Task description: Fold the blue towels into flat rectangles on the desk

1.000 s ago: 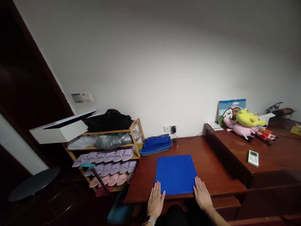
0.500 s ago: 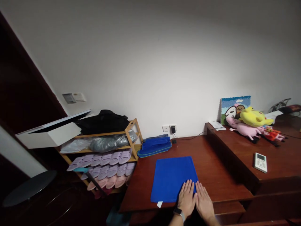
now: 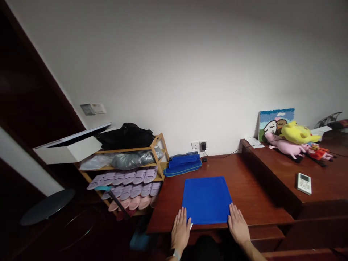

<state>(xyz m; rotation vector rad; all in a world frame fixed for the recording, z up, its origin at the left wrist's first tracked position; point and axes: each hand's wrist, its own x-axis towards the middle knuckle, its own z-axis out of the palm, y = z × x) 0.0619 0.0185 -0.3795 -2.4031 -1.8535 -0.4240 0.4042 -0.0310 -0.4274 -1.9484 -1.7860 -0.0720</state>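
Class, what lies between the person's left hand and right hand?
In the head view, the blue cloth lies flat on the wooden table between left hand and right hand.

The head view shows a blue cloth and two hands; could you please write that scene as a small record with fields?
Cloth: blue, spread flat on the table
Left hand: palm down, at the cloth's near left corner
Right hand: palm down, at its near right corner
Behind: blue bundle
Far left: slippers on a rack
Right: stuffed toys
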